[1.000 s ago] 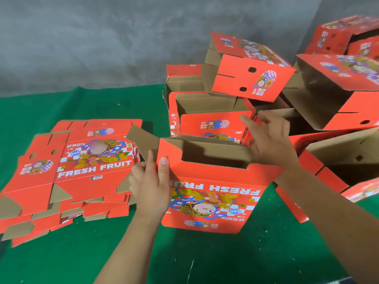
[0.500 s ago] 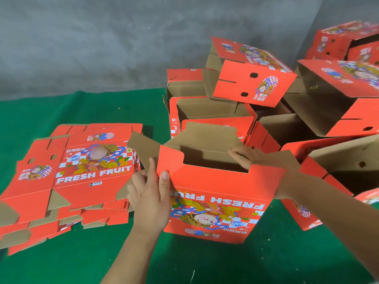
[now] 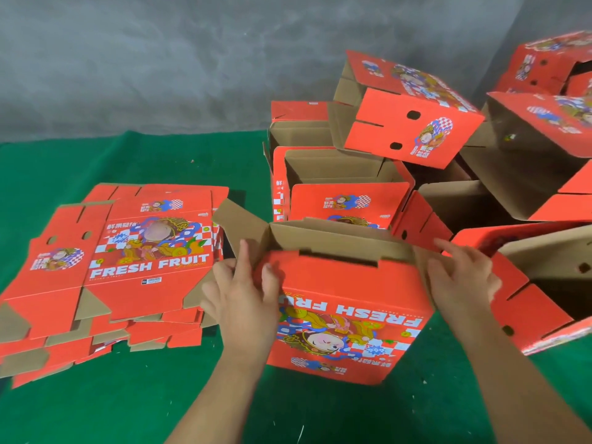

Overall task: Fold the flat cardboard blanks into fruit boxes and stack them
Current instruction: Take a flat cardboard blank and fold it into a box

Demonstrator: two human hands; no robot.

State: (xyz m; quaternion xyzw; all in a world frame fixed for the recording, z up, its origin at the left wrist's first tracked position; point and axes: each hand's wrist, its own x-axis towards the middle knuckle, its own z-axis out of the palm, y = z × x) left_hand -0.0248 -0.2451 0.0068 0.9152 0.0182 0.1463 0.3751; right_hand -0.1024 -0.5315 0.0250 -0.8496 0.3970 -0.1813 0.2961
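Note:
A red "FRESH FRUIT" box [image 3: 349, 318] stands half folded in front of me on the green cloth, print upside down, its top flaps partly folded in. My left hand [image 3: 243, 293] grips its left top corner, thumb on the red front and fingers behind. My right hand [image 3: 461, 280] presses the right-hand flap at the box's right top corner with straight fingers. A brown side flap [image 3: 240, 222] sticks out to the left. The stack of flat blanks [image 3: 121, 261] lies to the left.
Several folded red boxes [image 3: 410, 123] are piled behind and to the right, some tipped on their sides, open mouths showing brown insides. The green cloth [image 3: 112, 405] covers the floor up to a grey wall [image 3: 160, 59].
My right hand came out of the box's open top and moved to its right corner. The front flap has come down over the opening. The view moved closer.

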